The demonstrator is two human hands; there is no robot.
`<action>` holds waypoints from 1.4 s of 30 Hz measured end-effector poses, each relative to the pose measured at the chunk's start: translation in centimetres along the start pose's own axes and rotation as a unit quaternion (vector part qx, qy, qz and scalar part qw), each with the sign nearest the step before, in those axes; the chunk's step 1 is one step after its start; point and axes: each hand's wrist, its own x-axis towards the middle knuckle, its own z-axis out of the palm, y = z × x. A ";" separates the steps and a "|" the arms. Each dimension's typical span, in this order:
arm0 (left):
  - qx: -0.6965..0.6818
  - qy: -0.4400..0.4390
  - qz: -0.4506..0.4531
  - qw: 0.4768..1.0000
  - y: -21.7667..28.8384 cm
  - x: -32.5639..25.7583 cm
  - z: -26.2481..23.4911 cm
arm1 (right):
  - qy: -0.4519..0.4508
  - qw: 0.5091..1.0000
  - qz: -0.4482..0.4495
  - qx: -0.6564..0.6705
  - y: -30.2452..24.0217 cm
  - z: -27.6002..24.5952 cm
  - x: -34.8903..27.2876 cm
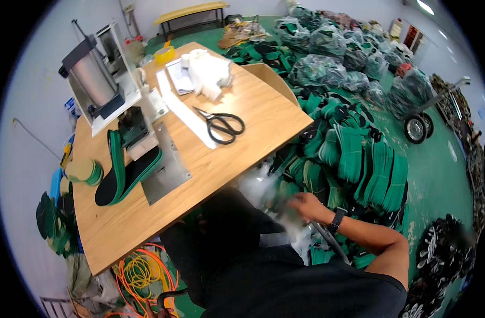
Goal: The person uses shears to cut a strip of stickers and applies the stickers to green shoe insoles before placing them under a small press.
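At the table's right side my right hand (pixel 307 207), with a dark watch on the wrist, is closed on a crumpled clear plastic bag (pixel 257 183); motion blurs its fingertips and whatever dark thing is beside them. My left hand (pixel 156 311) shows only in part at the lower edge, by a dark curved bar (pixel 171 294); its fingers are mostly hidden. On the wooden table (pixel 237 164) lie black-handled scissors (pixel 226 127) beside a white strip (pixel 184 114). Two green-and-black insoles (pixel 123 180) rest under the press head of a bench machine (pixel 89 74).
Bundled green insoles (pixel 348 153) are heaped right of the table. Behind them are stuffed plastic bags (pixel 327 42) and a hand truck (pixel 417 127). White rolled material (pixel 208 74) and yellow tape (pixel 164 55) sit on the table's far side. Orange and yellow cords (pixel 141 273) coil below it.
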 end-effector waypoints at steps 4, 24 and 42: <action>0.136 0.058 -0.083 0.985 5.2 -2.0 4.1 | 0.019 0.995 -0.023 -0.092 0.7 0.6 0.9; 0.095 -0.061 -0.210 0.971 11.3 -6.1 6.7 | -0.019 0.746 -0.267 -0.609 4.8 -3.6 0.7; 0.390 -0.024 0.069 0.918 16.0 -5.7 10.4 | -0.017 0.973 0.027 -0.227 2.8 -0.9 1.2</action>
